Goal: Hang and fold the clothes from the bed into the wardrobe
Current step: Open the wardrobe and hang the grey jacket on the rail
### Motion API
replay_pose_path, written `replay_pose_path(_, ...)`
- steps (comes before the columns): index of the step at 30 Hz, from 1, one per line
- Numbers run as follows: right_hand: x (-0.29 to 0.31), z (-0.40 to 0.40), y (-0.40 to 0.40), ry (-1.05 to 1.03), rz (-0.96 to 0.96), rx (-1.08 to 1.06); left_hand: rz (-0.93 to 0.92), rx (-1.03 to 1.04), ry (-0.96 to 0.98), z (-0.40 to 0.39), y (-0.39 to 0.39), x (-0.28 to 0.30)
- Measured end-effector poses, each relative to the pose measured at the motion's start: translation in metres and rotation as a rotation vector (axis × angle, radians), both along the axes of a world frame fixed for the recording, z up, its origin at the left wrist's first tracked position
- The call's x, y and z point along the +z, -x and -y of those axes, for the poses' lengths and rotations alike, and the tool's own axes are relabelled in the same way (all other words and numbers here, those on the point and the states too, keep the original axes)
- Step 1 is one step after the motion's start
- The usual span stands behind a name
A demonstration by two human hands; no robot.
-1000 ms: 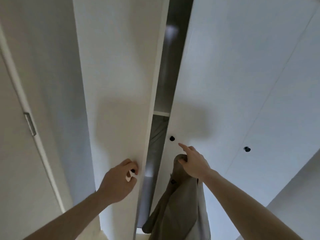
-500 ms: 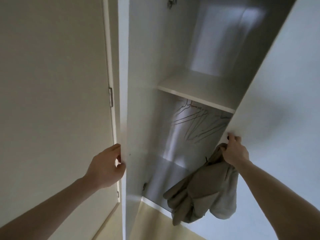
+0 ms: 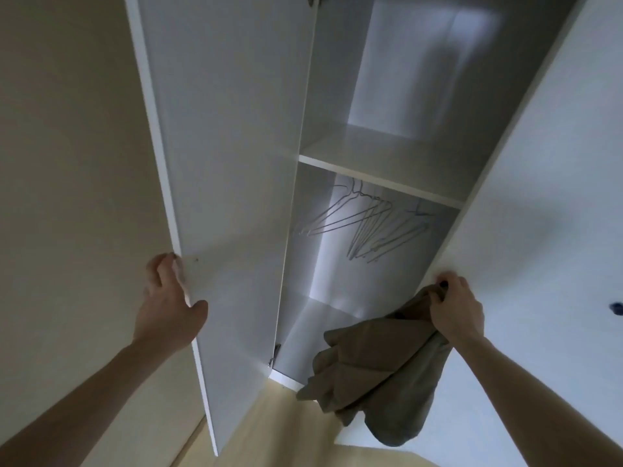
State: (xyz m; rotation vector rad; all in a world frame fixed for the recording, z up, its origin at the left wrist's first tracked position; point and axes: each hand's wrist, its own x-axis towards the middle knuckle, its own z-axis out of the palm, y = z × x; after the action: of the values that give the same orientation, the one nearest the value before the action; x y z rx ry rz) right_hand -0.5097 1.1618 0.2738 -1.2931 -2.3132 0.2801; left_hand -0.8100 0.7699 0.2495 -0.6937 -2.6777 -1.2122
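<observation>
The white wardrobe stands open in front of me. My left hand grips the edge of the left door, which is swung wide. My right hand holds a crumpled olive-brown garment and rests against the edge of the right door, near its dark knob. The garment hangs down below that hand, in front of the lower compartment. Inside, several bare wire hangers hang under a white shelf. The bed is out of view.
A beige wall runs along the left, close behind the open left door. A second dark knob shows on the door panel at the far right. Pale wooden floor lies below the wardrobe.
Both doors have swung from nearly closed to wide open, exposing the shelf and hangers. My hands moved apart with the doors; the right one kept hold of the garment.
</observation>
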Motion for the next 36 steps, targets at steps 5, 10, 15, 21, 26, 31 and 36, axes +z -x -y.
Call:
replay_pose_path(5,-0.003,0.051,-0.060,0.005,-0.030,-0.022,-0.060,-0.293,-0.149,-0.042,-0.092,-0.007)
replay_pose_path(10,-0.004,0.094,-0.140,0.030,-0.059,-0.099,-0.050,-0.787,0.114,-0.099,-0.178,-0.016)
replay_pose_path(15,0.004,0.121,-0.228,0.064,-0.092,-0.247,-0.109,-1.019,0.210,-0.139,-0.244,-0.005)
replay_pose_path(21,0.007,0.137,-0.298,0.082,-0.138,-0.412,-0.193,-1.139,0.252,-0.165,-0.286,0.014)
replay_pose_path(26,0.009,0.153,-0.331,0.087,-0.168,-0.518,-0.197,-1.179,0.230,-0.174,-0.304,0.024)
replay_pose_path(31,0.020,0.177,-0.338,0.005,-0.165,-0.407,-0.105,-1.225,0.236,-0.175,-0.306,0.020)
replay_pose_path(36,0.058,0.180,-0.342,-0.048,-0.105,-0.144,0.023,-1.268,0.444,-0.172,-0.314,0.003)
